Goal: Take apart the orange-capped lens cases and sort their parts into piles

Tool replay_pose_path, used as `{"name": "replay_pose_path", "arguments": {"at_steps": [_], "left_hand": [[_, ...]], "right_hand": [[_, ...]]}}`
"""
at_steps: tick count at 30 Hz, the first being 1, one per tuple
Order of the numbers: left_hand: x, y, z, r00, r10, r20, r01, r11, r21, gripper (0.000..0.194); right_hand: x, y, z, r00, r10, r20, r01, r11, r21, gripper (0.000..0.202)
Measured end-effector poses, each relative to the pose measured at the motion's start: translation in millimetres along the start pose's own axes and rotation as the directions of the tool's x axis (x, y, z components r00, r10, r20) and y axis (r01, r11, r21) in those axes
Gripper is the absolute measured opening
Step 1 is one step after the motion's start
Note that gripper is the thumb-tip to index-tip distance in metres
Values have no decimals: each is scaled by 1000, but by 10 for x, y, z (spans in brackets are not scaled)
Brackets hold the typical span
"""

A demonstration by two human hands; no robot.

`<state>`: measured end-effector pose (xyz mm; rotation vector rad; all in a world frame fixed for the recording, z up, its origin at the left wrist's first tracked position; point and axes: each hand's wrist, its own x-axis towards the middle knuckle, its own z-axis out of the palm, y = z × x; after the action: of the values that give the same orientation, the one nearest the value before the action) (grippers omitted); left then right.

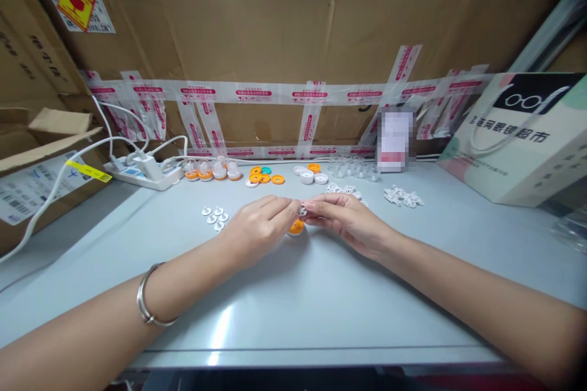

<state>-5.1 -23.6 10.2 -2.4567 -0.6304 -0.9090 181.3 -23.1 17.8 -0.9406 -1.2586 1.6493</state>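
Near the middle of the table, my left hand [266,226] and my right hand [351,217] meet, fingertips pinched together on a small white plastic part [302,211]. Fingers cover much of that part. Just beneath it an orange and white round piece [296,228] sits on the table, partly hidden by my left hand. To the left of my left hand lie several small white discs with stems [215,217]. Behind my right hand is a pile of white cut-out parts [346,190], with a second white pile [403,197] farther right.
Along the back stand clear-domed orange pieces [213,170], orange and teal rings [263,176], white round caps [307,176], clear cups [353,167] and a phone-like object [393,140]. A power strip [144,172] and open carton [46,171] are left; a paper bag [513,140] is right.
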Motion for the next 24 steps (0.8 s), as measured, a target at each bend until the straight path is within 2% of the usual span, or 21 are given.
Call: {"name": "replay_pose_path", "arguments": {"at_steps": [5, 14, 20, 24], "left_hand": [[-10, -12, -5, 998, 46, -40, -45, 999, 21, 18], [-45, -50, -14, 995, 98, -23, -97, 995, 35, 22], [-23, -68, -46, 982, 186, -34, -183, 980, 75, 23], [12, -54, -110, 956, 283, -75, -276, 957, 91, 20]], "right_hand": [[-15, 0, -7, 1000, 16, 6, -16, 998, 53, 11], [-21, 7, -21, 999, 39, 6, -39, 996, 83, 11], [-27, 16, -18, 999, 27, 24, -29, 996, 89, 11], [-24, 12, -28, 999, 33, 20, -35, 993, 111, 11]]}}
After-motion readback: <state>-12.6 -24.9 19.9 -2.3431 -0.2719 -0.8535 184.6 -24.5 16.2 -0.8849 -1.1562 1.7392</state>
